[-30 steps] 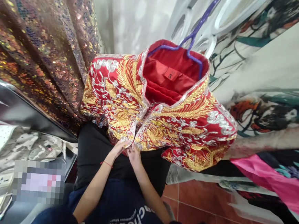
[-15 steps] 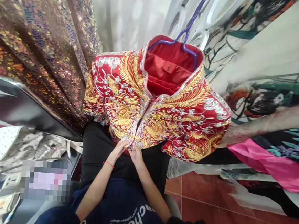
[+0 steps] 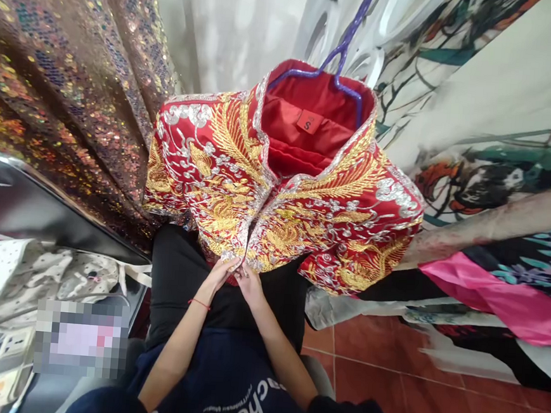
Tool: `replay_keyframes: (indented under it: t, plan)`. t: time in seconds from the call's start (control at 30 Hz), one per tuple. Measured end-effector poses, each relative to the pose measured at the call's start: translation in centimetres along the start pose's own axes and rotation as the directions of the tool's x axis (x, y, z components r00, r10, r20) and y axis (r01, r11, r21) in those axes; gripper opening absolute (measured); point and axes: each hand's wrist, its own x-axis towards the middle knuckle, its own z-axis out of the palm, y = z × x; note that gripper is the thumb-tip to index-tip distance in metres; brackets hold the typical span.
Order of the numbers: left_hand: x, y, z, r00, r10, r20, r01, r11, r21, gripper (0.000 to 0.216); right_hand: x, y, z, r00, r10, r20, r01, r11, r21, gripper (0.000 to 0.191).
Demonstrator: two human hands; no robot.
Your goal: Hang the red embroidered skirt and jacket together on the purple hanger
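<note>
A red jacket (image 3: 293,230) with gold and silver embroidery hangs in front of me on a purple hanger (image 3: 342,53). Inside its stand-up collar is a red label (image 3: 309,121) marked S. The front edges meet near the collar, with a narrow dark gap lower down. At the lower front, my left hand (image 3: 224,272) pinches one edge of the jacket, and a thin red string circles that wrist. Close beside it, my right hand (image 3: 249,282) is closed on the other front edge. The fingertips nearly touch; any fastener between them is too small to make out.
A sequined curtain (image 3: 76,76) hangs at the left. Below it stands a black chair (image 3: 32,200) with a patterned cloth bag (image 3: 36,270) and a power strip (image 3: 8,360). Patterned fabric (image 3: 477,120) and a pink cloth (image 3: 483,293) hang at the right above red floor tiles (image 3: 372,367).
The view has shifted slightly, and the jacket appears a little further left. Both hands keep their grip at the same place on the lower front.
</note>
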Motion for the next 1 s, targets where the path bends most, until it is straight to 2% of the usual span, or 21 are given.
replay_keyframes:
  t: [0.2, 0.33, 0.43, 0.53, 0.63, 0.7, 0.8, 1.0]
  plan:
    - [-0.3, -1.4, 0.4, 0.994, 0.074, -0.086, -0.075, 0.997, -0.013, 0.056, -0.6, -0.7, 0.8, 0.997, -0.067, -0.041, 0.067, 0.998, 0.000, 0.032]
    - [-0.6, -2.1, 0.6, 0.983, 0.112, -0.148, -0.115, 0.993, -0.012, 0.062, -0.5, -0.7, 1.4, 0.994, -0.087, -0.067, 0.083, 0.995, -0.063, 0.032]
    - [-0.7, -2.1, 0.5, 0.980, 0.117, -0.161, -0.118, 0.993, 0.002, 0.058, -0.8, -0.6, 1.7, 0.993, -0.082, -0.082, 0.069, 0.986, -0.149, 0.029]
    - [-0.5, -1.9, 0.4, 0.980, 0.106, -0.170, -0.105, 0.994, 0.013, 0.052, -1.4, -1.1, 1.1, 0.997, -0.002, -0.072, -0.019, 0.956, -0.294, 0.037]
    - [-0.3, -1.8, 0.2, 0.979, 0.106, -0.176, -0.106, 0.994, 0.014, 0.056, -1.8, -2.4, -0.1, 0.991, 0.128, -0.036, -0.130, 0.874, -0.468, 0.049]
    - [-0.2, -1.7, 0.1, 0.979, 0.102, -0.174, -0.101, 0.995, 0.018, 0.060, -1.8, -3.4, -0.7, 0.988, 0.156, -0.015, -0.139, 0.824, -0.549, 0.050]
    - [-0.6, -1.5, 0.0, 0.984, 0.089, -0.155, -0.085, 0.996, 0.030, 0.060, -1.4, -4.3, -0.7, 0.998, 0.066, 0.006, -0.050, 0.802, -0.595, 0.046]
    - [-1.5, -0.8, -0.1, 0.992, 0.095, -0.088, -0.091, 0.995, 0.050, 0.057, -1.2, -4.3, 1.2, 0.992, -0.120, 0.050, 0.126, 0.789, -0.601, 0.048]
